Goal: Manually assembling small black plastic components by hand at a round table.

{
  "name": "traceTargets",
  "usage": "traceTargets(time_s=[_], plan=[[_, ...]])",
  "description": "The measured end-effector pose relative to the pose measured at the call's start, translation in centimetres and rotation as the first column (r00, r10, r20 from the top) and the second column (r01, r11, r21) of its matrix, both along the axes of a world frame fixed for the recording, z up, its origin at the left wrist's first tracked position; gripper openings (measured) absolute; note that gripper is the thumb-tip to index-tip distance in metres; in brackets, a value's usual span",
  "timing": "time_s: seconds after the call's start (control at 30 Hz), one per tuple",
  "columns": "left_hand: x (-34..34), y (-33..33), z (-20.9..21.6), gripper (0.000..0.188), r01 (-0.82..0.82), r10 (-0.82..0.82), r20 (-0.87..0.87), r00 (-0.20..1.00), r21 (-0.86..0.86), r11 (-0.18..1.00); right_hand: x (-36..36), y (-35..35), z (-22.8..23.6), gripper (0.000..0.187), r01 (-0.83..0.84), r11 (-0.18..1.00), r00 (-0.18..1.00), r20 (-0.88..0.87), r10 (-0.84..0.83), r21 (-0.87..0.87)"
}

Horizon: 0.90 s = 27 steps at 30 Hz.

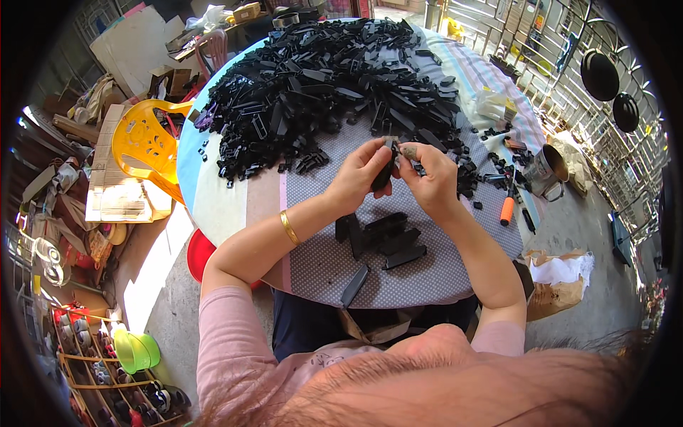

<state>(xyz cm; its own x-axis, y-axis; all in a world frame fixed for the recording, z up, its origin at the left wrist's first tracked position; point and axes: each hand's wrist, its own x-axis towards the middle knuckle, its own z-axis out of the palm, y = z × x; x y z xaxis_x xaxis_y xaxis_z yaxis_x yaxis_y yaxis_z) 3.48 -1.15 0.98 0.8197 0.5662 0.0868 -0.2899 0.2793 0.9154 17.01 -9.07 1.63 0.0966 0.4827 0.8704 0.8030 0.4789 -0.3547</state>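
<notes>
Over the near half of the round table [313,267], my left hand [353,174] grips a long black plastic part [383,176], its fingers wrapped round it. Close beside it, my right hand [435,176] is closed in a pinch at the part's upper end. What lies between those right fingertips is too small to make out. Several finished-looking black plastic pieces [395,242] lie on the dotted cloth below my hands, and one black piece [355,286] rests alone by the near edge. Beyond my hands spreads a large heap of black plastic parts [306,92].
On the right of the table are an orange-handled screwdriver [507,211], a metal mug [546,174] and a clear plastic bag [491,105]. A yellow chair [146,139] stands left, a red stool [201,256] under the left edge. A paper sack [558,292] sits on the floor at right.
</notes>
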Motion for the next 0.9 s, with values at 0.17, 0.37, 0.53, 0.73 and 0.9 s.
traceTargets(time_s=[0.17,0.37,0.53,0.73,0.9], plan=[[0.0,-0.6,-0.2,0.029,-0.136,0.156,-0.072,0.985,0.236,0.962,-0.3,-0.2,0.2,0.012,0.071,0.996,0.992,0.107,-0.066,-0.052],[0.2,-1.0,0.0,0.026,-0.196,0.474,-0.152,0.867,0.770,0.607,-0.7,-0.6,-0.7,0.013,0.355,0.901,0.855,0.476,-0.206,-0.249],[-0.2,0.2,1.2,0.025,0.024,0.389,-0.302,0.870,0.814,0.580,0.1,-0.4,-1.1,0.013,0.281,0.906,0.879,0.463,-0.111,-0.316],[0.3,-0.7,0.4,0.025,-0.122,0.417,-0.234,0.878,0.733,0.669,0.0,0.0,-1.0,0.014,0.191,0.934,0.915,0.400,-0.059,-0.300],[0.2,-1.3,-0.4,0.026,-0.242,0.478,-0.151,0.865,0.710,0.662,0.1,-0.2,-0.8,0.013,0.167,0.949,0.913,0.405,-0.047,-0.267]])
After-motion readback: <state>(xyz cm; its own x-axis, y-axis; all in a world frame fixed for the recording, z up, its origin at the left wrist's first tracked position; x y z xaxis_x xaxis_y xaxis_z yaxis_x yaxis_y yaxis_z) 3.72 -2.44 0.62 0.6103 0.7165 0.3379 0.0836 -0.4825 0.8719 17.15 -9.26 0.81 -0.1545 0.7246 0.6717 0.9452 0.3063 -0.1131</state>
